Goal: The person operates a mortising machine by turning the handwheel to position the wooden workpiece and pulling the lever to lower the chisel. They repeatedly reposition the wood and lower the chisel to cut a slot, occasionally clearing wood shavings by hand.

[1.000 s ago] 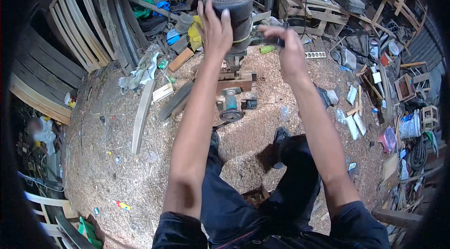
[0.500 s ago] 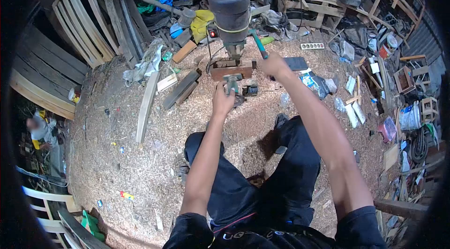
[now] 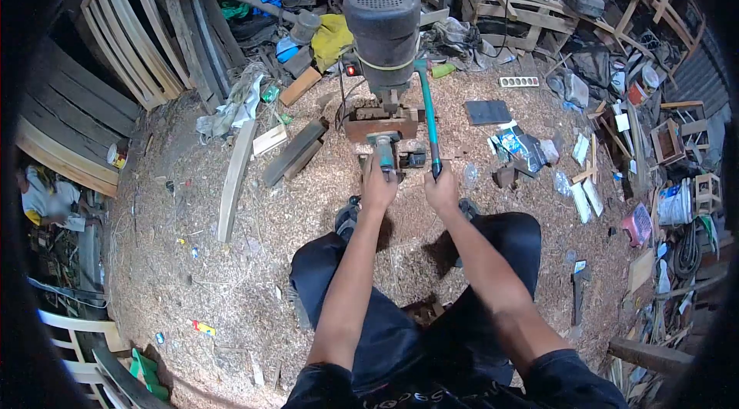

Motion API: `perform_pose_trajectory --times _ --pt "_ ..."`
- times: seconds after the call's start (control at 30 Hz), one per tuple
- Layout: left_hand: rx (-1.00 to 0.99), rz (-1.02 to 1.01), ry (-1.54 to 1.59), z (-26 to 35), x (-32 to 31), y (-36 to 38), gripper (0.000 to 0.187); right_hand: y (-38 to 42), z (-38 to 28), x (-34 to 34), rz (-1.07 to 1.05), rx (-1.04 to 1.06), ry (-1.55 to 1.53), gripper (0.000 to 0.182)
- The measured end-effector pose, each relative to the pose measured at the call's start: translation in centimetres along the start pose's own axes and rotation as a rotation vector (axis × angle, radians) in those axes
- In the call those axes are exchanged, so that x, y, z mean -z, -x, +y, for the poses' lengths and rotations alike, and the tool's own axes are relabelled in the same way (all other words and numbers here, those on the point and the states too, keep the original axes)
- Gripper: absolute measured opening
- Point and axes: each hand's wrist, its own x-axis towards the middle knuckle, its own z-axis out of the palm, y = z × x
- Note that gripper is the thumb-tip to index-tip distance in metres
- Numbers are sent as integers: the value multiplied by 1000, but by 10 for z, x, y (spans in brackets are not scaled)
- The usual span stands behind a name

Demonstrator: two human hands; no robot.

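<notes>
In front of me stands a mortising machine with a dark motor housing (image 3: 382, 28). My right hand (image 3: 442, 190) is closed around the black grip of its long green lever (image 3: 430, 113), which points down toward me. My left hand (image 3: 379, 189) wraps a green-and-metal clamp handle (image 3: 385, 151) at the machine's front; its fingers are partly hidden. Just beyond that handle, a reddish-brown wood block (image 3: 358, 130) lies crosswise under the machine's head. The tool tip at the block is too small to make out.
Shavings cover the floor. Left of the machine lie dark wood pieces (image 3: 296, 152) and a long pale board (image 3: 237, 182). A power strip (image 3: 519, 82) and a dark flat slab (image 3: 488, 112) lie to the right. Another person (image 3: 50, 197) is at the far left.
My right hand has pulled the green lever down and toward me, ending close to my left hand. My left hand stays at the clamp handle. The person at far left has shifted.
</notes>
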Motion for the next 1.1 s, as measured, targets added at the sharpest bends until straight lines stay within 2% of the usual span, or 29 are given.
perform_pose_trajectory --times 0.07,0.1,0.2,0.23,0.33,0.43,0.53,0.67,0.87,0.97,1.1 --pt "15 -10 -42 -15 -10 -2 62 1 17 -13 -9 -24 34 31" --pt "93 -75 -52 -14 -8 -4 67 2 22 -19 -14 -37 49 32" --pt "79 -56 -69 -28 -22 -8 69 0 38 -35 32 -34 36 33" --pt "55 -50 -61 -30 -24 -10 68 -2 50 -46 135 101 76 35" --pt "49 -52 80 -34 -32 -13 65 -2 68 -59 38 -45 36 34" --pt "-15 -61 -139 -40 -43 -6 61 -7 79 -67 62 16 -7 33" --pt "-67 -23 -151 -45 -50 2 60 -9 90 -78 115 72 10 33" --pt "-27 -67 -184 -43 -50 0 60 -18 105 -93 59 -46 0 34" --pt "-37 -79 -184 -43 -47 -1 58 -24 119 -106 40 -63 78 31" --pt "-60 -82 -162 -49 -47 -1 57 -23 120 -103 4 -95 103 40" --pt "-72 -73 -106 -51 -42 1 55 -7 99 -78 23 23 47 48"
